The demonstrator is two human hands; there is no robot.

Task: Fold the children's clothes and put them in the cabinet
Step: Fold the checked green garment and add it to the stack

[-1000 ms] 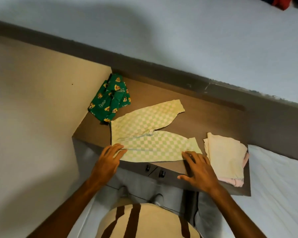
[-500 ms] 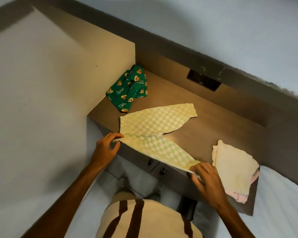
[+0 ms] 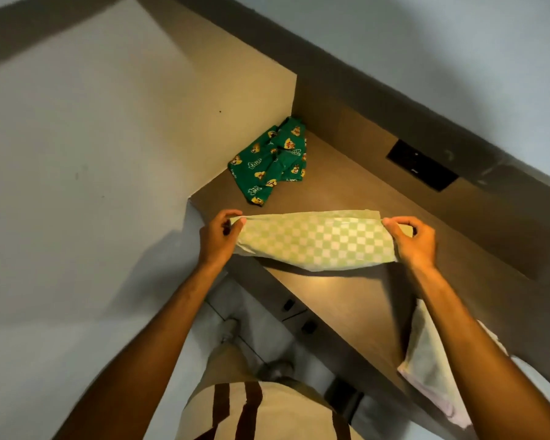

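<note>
above the brown wooden desk top (image 3: 346, 300), just off its surface, i hold the pale green-and-white checked cloth children's trousers (image 3: 315, 242) stretched flat between both hands. my left hand (image 3: 218, 238) has thumb and fingers closed in a pinch on the garment's left end; my right hand (image 3: 413, 239) is closed the same way on its right end. the cloth spans taut along the top edge and sags a little beneath, casting a shadow on the desk.

beyond the trousers, toward the desk's far left corner by the beige side panel (image 3: 242, 100), lies the crumpled dark green printed cloth garment (image 3: 272, 163), not yet folded. at the desk's near right edge, partly hidden by my right forearm, sits the folded cream and pink cloth pile (image 3: 426, 354).

step in hand, as i judge it: folding the checked trousers, one lengthwise fold apparently made. next move calls for lowering the cloth to the desk without losing the aligned edges, then bringing one end over the other. the cabinet stage is still ahead; i cannot tell where the cabinet is.
</note>
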